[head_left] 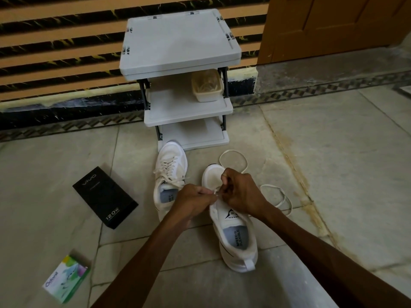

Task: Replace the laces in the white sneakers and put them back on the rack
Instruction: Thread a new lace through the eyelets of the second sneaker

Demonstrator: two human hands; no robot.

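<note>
Two white sneakers stand on the floor in front of a grey three-shelf rack. The left sneaker is laced. The right sneaker lies under my hands. My left hand and my right hand meet over its eyelet area, both pinching a white lace near its end. The rest of that lace trails in loops on the floor to the right of the shoe and behind its toe. My fingers hide the eyelets.
A clear plastic box sits on the rack's middle shelf. A black phone box lies left of the sneakers. A green and white carton lies near the bottom left. A striped wall and a wooden door stand behind.
</note>
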